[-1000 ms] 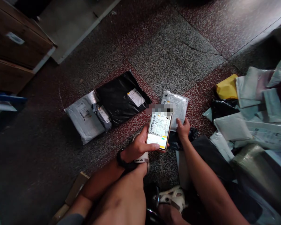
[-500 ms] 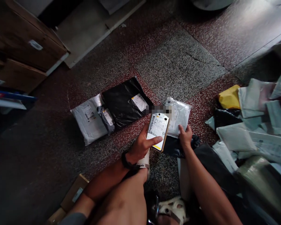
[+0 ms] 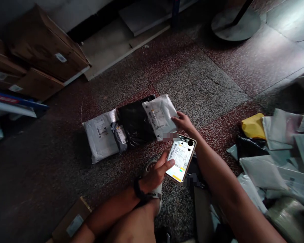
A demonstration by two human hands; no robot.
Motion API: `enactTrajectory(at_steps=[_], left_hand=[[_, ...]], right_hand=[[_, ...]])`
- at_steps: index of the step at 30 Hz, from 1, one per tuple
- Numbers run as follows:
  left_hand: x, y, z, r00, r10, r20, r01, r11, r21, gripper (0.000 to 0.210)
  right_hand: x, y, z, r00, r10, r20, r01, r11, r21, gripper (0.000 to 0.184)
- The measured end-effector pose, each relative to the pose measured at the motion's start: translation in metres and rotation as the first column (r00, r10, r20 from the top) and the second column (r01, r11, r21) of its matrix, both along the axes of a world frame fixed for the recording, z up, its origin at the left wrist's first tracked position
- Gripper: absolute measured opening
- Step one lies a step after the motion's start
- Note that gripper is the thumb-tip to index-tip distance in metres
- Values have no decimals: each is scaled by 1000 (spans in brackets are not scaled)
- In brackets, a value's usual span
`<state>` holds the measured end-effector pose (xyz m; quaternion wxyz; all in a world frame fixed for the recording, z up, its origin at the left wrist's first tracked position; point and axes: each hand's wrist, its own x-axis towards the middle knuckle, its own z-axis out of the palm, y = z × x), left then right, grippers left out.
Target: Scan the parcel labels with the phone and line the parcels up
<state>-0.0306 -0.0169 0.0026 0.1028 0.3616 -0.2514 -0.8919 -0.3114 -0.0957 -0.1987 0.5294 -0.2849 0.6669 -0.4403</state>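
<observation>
My left hand (image 3: pixel 158 172) is wrapped round a smartphone (image 3: pixel 180 161), its thumb lying over the lit screen, which shows a label picture. My right hand (image 3: pixel 183 122) grips the right edge of a white mailing bag (image 3: pixel 160 116) with a printed label. That bag overlaps the right part of a black mailing bag (image 3: pixel 135 125) on the floor; whether it rests on it I cannot tell. Left of the black bag lie a small dark grey parcel (image 3: pixel 120 135) and a larger white parcel (image 3: pixel 102 135), both labelled.
A heap of mailing bags (image 3: pixel 263 172) spreads over the right side, with a yellow parcel (image 3: pixel 253 125) on it. Cardboard boxes (image 3: pixel 48 50) stand at the upper left. A round stand base (image 3: pixel 235 25) sits at the back, and another box (image 3: pixel 72 219) is at the lower left.
My right hand has carried the white mailing bag leftward over the black bag. The phone in my left hand sits lower and further right in view. The camera's view has shifted too.
</observation>
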Motion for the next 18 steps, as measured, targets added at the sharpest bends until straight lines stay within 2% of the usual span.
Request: enactTrajectory(at_steps=[1, 3, 5, 7, 8, 10, 12, 15, 18], left_hand=[[1, 1, -1, 1000, -16, 2, 16, 1000, 1, 53], [3, 4, -3, 999, -36, 4, 36, 999, -2, 53], [6, 5, -5, 999, -48, 5, 48, 999, -4, 53], [9, 5, -7, 999, -46, 5, 46, 999, 4, 55], [10, 4, -7, 999, -39, 9, 39, 999, 11, 57], [10, 3, -6, 1000, -23, 19, 23, 1000, 19, 59], [10, 1, -2, 1000, -15, 18, 15, 1000, 17, 59], [11, -2, 6, 999, -32, 4, 32, 999, 23, 59], [15, -3, 12, 999, -39, -28, 40, 999, 10, 58]], right_hand=[[6, -18, -6, 996, 55, -70, -53, 998, 34, 51], [22, -36, -15, 949, 61, -309, -34, 995, 94, 47], [40, -31, -21, 833, -12, -553, 46, 998, 48, 55], [60, -17, -24, 746, -20, -665, -19, 999, -51, 63], [70, -9, -26, 729, 23, -684, -100, 992, -74, 65], [88, -1, -29, 711, 168, -683, -265, 963, -39, 66], [101, -1, -32, 690, 280, -668, -333, 941, 50, 65], [106, 5, -32, 668, 298, -682, -298, 947, 122, 68], [100, 49, -17, 702, 188, -687, -189, 979, 75, 64]])
